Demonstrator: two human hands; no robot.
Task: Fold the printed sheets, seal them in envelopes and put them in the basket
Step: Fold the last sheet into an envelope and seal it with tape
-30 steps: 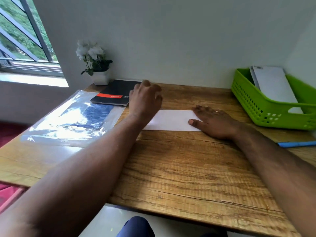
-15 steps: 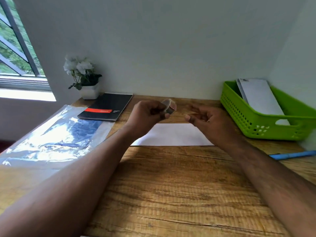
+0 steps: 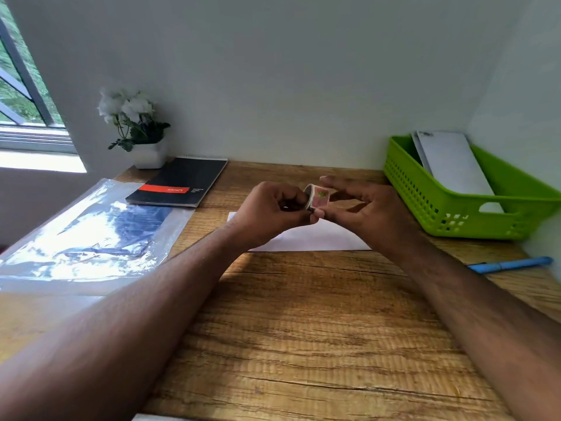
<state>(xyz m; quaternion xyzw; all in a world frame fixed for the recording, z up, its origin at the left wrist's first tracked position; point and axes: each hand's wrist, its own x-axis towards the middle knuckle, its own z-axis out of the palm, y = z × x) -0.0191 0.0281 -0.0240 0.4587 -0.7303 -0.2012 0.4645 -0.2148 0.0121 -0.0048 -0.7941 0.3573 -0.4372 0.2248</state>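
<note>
A small roll of patterned tape [image 3: 316, 197] is held above the desk between both hands. My left hand [image 3: 271, 211] grips the roll from the left. My right hand [image 3: 362, 209] pinches the tape's loose end at its lower right with thumb and finger. Under the hands a white envelope [image 3: 315, 238] lies flat on the wooden desk, partly hidden by them. A green basket [image 3: 431, 205] stands at the back right with white envelopes [image 3: 452, 161] leaning inside it.
A clear plastic sleeve [image 3: 88, 238] covers the desk's left part. A black notepad [image 3: 182, 182] and a white potted flower [image 3: 136, 129] sit at the back left. A blue pen [image 3: 510, 264] lies at the right edge. The wall is close behind.
My left hand picked up the tape roll from beside the notepad and raised it. My right hand left the envelope and came up to pinch the tape's end.
</note>
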